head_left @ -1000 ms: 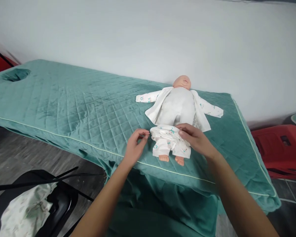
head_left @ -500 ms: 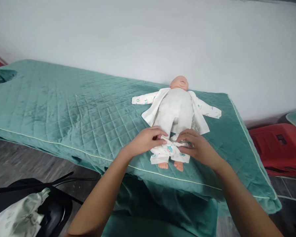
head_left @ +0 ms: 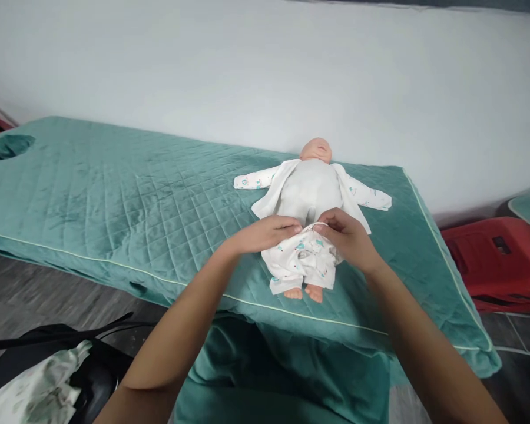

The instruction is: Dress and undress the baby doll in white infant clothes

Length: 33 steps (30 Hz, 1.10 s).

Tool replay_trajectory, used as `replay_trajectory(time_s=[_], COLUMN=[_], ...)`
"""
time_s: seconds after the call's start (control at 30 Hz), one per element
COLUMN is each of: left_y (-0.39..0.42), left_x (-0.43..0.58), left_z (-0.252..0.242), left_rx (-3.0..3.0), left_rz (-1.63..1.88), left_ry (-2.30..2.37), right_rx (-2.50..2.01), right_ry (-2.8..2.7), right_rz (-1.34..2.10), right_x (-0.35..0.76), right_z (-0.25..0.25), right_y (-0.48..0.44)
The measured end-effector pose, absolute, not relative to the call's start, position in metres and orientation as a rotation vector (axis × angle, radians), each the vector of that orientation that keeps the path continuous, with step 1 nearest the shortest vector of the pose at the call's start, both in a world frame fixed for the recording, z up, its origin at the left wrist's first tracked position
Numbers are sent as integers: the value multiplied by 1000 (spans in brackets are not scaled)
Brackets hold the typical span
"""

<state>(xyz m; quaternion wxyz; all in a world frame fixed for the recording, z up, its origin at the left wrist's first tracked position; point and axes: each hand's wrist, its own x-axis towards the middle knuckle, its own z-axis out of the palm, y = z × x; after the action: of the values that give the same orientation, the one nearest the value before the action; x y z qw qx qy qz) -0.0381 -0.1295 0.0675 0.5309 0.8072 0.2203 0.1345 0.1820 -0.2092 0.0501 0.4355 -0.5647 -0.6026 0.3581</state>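
Observation:
A baby doll [head_left: 311, 188] lies on its back, head toward the wall and bare feet toward me. Its printed white jacket [head_left: 268, 203] hangs open, with both sleeves spread sideways. White baby pants [head_left: 302, 259] with a small coloured print cover the doll's legs up to about the thighs. My left hand [head_left: 271, 231] pinches the waistband on its left side. On the other side, my right hand [head_left: 347, 235] grips the same waistband, fingers curled around the edge. The doll's feet show below the pant cuffs.
A green quilted cover [head_left: 150, 206] lies over the bed, which has a hole [head_left: 9, 146] at its far left. The white wall [head_left: 247, 76] runs along the back. A red plastic stool [head_left: 494, 265] stands at right. Crumpled printed cloth [head_left: 39, 383] lies on a black seat at lower left.
Both hands have moved up the doll's legs, drawing the bunched pants from the lower legs to the thighs. The pants are now more spread out.

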Motion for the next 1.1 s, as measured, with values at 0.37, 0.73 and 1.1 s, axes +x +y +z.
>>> replay_trajectory(time_s=[0.37,0.73,1.1], left_y=[-98,-92,-90], left_x=[-31,-34,-35], left_z=[43,-1,-9], left_rx=[1625,1553,1129], left_rz=[577,715,848], left_ry=[674,783,784], right_rx=[-1308,-1220,-1134], right_ry=[-1200,-1138,-887], right_rz=[1127,1246,1156], right_x=[211,242,225], right_z=[40,17,35], right_y=[-192,-198,-176])
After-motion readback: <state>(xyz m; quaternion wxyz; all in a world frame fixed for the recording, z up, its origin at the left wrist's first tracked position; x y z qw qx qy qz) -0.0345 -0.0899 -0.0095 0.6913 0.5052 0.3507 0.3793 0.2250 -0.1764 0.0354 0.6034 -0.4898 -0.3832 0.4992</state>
